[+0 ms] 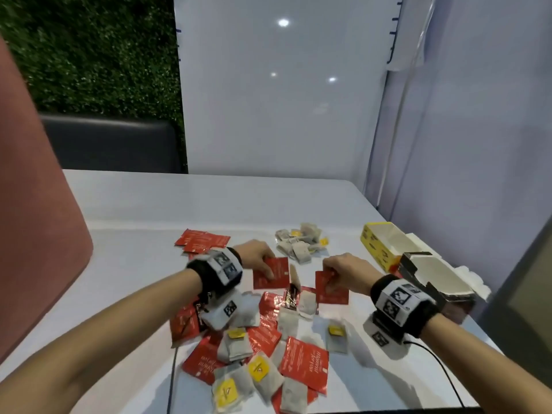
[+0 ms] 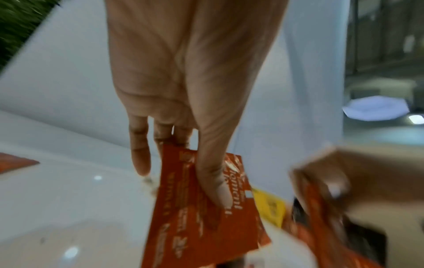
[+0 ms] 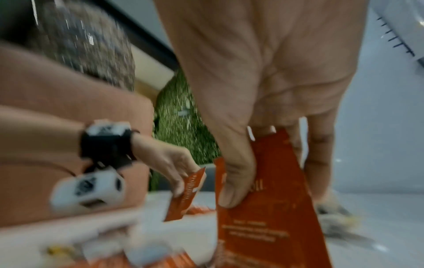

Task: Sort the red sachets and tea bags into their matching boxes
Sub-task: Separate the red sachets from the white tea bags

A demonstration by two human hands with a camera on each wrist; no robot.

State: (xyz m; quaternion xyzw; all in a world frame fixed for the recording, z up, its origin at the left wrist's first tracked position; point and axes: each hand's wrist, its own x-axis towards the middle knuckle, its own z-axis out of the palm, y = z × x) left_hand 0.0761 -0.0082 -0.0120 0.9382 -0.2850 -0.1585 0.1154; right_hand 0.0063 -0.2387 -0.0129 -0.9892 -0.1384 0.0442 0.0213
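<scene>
We see the left hand (image 1: 257,256) pinching a red sachet (image 1: 271,272) at frame centre above the tabletop (image 1: 134,210); the right hand (image 1: 346,271) pinches another sachet (image 1: 331,289); wrist views alone show thumbs (image 3: 236,183) pressed on top.

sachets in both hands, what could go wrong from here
Each hand, left hand and right hand, pinches one red sachet by thumb and fingers; a loose pinch could drop it back into the mixed pile. The dark box stands beside the yellow box, so a sachet could land in the wrong one.
</scene>
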